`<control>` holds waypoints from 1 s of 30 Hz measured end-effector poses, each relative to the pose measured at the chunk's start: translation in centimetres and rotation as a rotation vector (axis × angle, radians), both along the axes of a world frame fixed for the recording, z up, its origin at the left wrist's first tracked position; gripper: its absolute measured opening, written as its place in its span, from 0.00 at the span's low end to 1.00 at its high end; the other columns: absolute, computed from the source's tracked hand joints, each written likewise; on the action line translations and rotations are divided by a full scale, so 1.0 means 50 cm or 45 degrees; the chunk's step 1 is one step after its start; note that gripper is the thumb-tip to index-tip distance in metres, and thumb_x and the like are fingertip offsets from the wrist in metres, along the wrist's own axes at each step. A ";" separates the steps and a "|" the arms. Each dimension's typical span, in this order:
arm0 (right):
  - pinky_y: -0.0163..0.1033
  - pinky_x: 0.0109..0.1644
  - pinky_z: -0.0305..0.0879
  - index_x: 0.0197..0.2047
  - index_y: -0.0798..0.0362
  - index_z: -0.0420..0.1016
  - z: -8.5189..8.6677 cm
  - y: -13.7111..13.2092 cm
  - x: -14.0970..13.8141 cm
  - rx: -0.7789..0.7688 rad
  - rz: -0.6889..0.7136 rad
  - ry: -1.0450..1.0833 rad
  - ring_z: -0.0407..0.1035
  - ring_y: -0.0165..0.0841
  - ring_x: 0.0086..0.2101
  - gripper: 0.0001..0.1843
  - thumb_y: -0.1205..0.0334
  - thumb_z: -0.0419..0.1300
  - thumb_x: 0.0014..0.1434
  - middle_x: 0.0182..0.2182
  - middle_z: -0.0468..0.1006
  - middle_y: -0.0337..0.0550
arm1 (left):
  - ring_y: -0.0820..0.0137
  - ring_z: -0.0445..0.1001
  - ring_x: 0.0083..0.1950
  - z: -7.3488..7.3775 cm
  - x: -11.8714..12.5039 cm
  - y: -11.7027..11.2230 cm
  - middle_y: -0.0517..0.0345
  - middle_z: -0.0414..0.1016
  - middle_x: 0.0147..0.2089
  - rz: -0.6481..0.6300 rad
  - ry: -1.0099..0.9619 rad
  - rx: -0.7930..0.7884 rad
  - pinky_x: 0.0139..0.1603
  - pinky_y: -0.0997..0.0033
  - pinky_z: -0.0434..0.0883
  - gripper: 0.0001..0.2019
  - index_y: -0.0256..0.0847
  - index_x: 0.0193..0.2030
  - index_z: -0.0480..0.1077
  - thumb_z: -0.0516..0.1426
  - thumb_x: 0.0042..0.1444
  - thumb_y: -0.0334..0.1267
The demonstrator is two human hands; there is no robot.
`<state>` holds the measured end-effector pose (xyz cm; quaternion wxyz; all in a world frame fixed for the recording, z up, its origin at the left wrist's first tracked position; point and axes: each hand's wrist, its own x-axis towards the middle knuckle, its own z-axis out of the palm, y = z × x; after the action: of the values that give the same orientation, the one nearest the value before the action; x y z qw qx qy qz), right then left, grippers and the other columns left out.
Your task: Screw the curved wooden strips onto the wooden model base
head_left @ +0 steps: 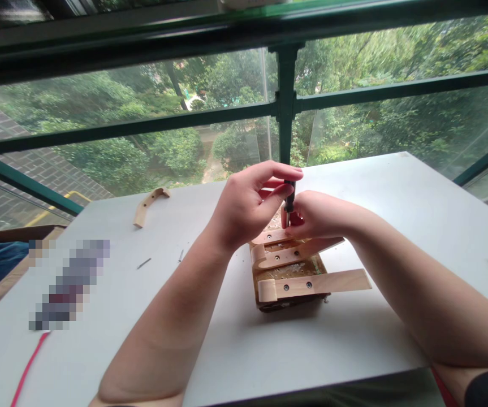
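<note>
My left hand (250,200) is curled round the top of a small dark-handled screwdriver (289,198), pinching it between thumb and fingers. My right hand (318,215) is closed round the screwdriver's lower shaft and rests on a wooden assembly (288,271). That assembly is a brown board with several pale curved wooden strips screwed across it, lying on the white table (375,186). The screwdriver stands upright over the far strip; its tip is hidden by my fingers.
A loose curved wooden piece (148,204) lies at the table's far left. Two small screws (144,263) lie near it. A red cord (29,362) runs off the near left edge. A green-framed window (286,107) stands just beyond the table.
</note>
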<state>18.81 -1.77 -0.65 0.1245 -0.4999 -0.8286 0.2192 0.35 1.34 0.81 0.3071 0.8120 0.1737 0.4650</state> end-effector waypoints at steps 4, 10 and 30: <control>0.36 0.28 0.56 0.28 0.51 0.76 -0.001 0.001 -0.001 -0.013 -0.014 0.001 0.63 0.27 0.23 0.04 0.64 0.59 0.51 0.23 0.76 0.35 | 0.61 0.81 0.52 0.001 0.000 -0.003 0.53 0.82 0.48 -0.015 -0.019 -0.045 0.49 0.59 0.84 0.06 0.42 0.44 0.76 0.61 0.59 0.34; 0.36 0.30 0.57 0.30 0.52 0.74 -0.005 0.005 0.000 0.039 0.028 -0.007 0.66 0.29 0.26 0.04 0.64 0.59 0.52 0.25 0.77 0.38 | 0.61 0.82 0.50 -0.004 0.004 -0.009 0.51 0.82 0.48 -0.024 -0.027 -0.069 0.46 0.60 0.84 0.09 0.40 0.43 0.75 0.65 0.56 0.37; 0.35 0.30 0.60 0.33 0.52 0.74 -0.007 0.005 0.001 0.042 0.041 0.034 0.67 0.30 0.28 0.04 0.64 0.60 0.52 0.28 0.76 0.38 | 0.62 0.83 0.48 -0.009 0.010 -0.013 0.52 0.82 0.48 -0.063 -0.028 -0.125 0.46 0.60 0.84 0.08 0.41 0.44 0.72 0.60 0.58 0.31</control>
<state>18.86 -1.55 -1.00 0.1402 -0.4815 -0.8382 0.2144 0.83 0.68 0.35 0.3597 0.7950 0.1727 0.4570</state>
